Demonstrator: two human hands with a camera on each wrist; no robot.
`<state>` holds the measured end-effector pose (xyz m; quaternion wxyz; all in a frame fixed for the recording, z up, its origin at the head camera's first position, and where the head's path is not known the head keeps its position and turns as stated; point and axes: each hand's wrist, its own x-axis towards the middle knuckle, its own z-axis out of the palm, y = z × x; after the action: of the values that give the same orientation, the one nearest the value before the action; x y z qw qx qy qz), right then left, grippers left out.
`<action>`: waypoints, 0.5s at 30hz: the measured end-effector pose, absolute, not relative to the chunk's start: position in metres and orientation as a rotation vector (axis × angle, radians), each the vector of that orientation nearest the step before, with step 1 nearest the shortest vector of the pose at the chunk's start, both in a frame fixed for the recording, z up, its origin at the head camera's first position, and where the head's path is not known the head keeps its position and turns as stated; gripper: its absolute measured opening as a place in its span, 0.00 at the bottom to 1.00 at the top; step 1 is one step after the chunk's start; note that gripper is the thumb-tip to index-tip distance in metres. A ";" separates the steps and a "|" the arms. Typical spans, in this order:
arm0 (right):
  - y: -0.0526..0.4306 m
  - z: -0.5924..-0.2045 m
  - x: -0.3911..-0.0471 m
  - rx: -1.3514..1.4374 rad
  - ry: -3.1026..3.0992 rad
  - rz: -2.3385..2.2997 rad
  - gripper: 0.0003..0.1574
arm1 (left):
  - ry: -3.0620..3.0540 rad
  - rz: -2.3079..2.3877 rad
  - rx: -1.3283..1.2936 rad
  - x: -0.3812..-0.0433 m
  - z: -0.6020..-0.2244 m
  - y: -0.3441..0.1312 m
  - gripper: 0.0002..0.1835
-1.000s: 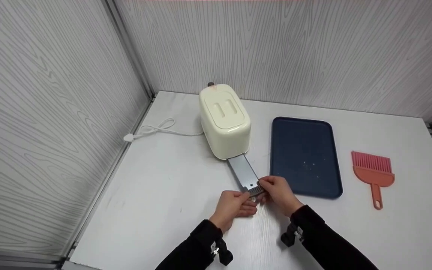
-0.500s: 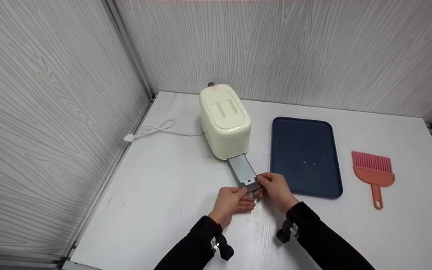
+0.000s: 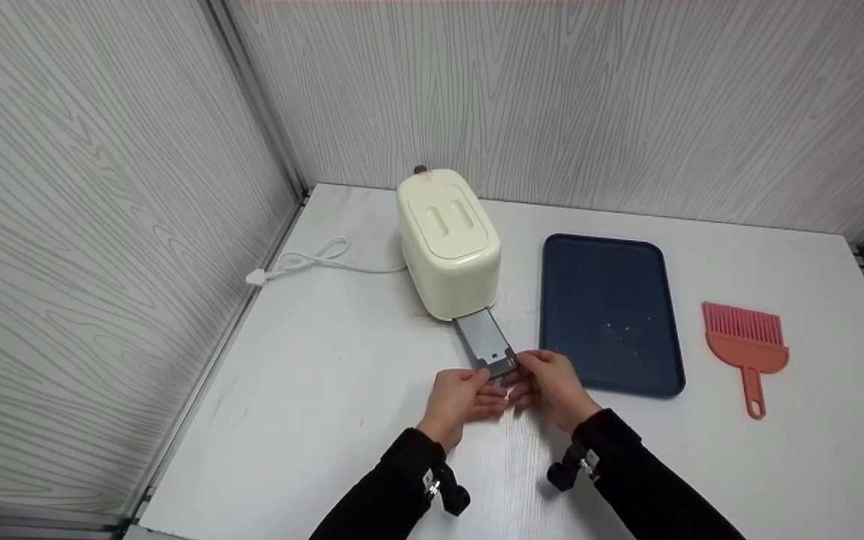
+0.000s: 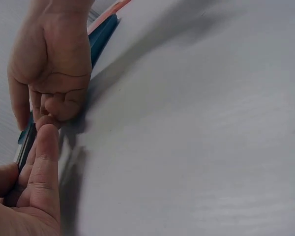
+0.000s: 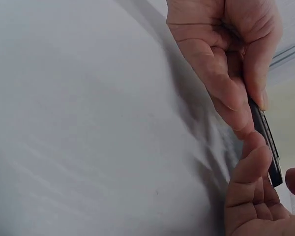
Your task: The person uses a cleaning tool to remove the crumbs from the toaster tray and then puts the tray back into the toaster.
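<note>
A flat grey crumb tray [image 3: 486, 341] sticks out from the base of a cream toaster [image 3: 453, 247]. My left hand [image 3: 456, 401] pinches the tray's near left corner, thumb on top and fingers below. Beside the near right corner is my right hand [image 3: 556, 382]; its thumb stands slightly off the edge in the right wrist view, while its relaxed fingers lie under or against the tray. The tray's dark front edge [image 5: 265, 142] shows between the hands there. The tray's far end is hidden inside the toaster.
A dark blue serving tray [image 3: 604, 300] with a few crumbs lies right of the toaster. Farther right is an orange brush [image 3: 748, 349] with pink bristles. The toaster's white cord and plug [image 3: 312, 259] lie to the left. Grey wood-patterned walls [image 3: 552, 97] enclose the table.
The crumb tray has moved a little farther into the toaster, with both hands following. My right thumb has shifted off the tray's corner. The toaster has hardly moved.
</note>
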<state>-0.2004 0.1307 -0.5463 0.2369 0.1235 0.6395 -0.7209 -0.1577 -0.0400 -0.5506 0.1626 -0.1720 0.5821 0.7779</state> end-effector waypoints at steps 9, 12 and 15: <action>0.126 -0.549 -0.198 0.396 1.656 -1.962 0.18 | 1.675 2.213 -0.517 -0.162 -0.549 -0.042 0.17; 0.123 -0.549 -0.199 0.404 1.676 -1.971 0.16 | 1.685 2.200 -0.516 -0.163 -0.547 -0.043 0.17; 0.121 -0.549 -0.201 0.417 1.687 -1.982 0.16 | 1.687 2.175 -0.515 -0.164 -0.546 -0.046 0.17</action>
<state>-0.2010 0.1211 -0.5493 0.2501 0.1531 0.6195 -0.7281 -0.1641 -0.0457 -0.5465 0.1698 -0.1813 0.5938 0.7653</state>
